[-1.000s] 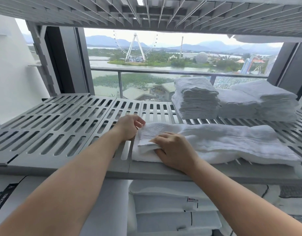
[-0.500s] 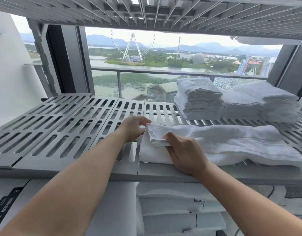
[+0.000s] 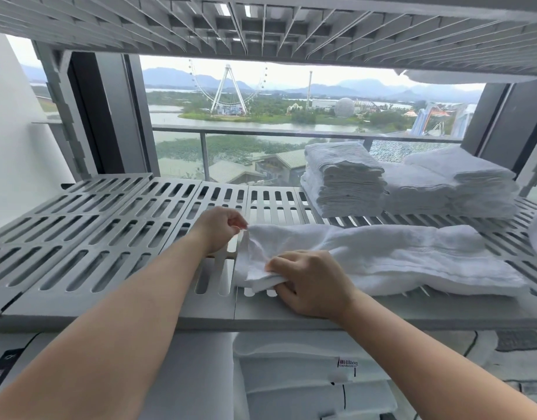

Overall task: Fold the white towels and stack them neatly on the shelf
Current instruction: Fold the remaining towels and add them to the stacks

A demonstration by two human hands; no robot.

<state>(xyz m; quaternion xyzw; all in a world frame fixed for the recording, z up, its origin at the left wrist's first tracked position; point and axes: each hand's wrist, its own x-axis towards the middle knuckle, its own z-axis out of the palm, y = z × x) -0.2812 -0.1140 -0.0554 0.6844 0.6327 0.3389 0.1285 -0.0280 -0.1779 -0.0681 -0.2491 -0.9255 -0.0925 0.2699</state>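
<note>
The white towel [image 3: 397,256] lies lengthwise along the front part of the grey slatted shelf [image 3: 109,225], folded into a long band with soft creases. Its left end is partly lifted and opened (one corner is raised above the shelf, the layers below bunched together); the rest lies flat. Behind the towel, at the rear right of the shelf, stands a stack of folded towels [image 3: 344,180], edges roughly aligned. Just to the right of that stack, touching it, sits a lower, wider pile of folded towels [image 3: 455,183].
</note>
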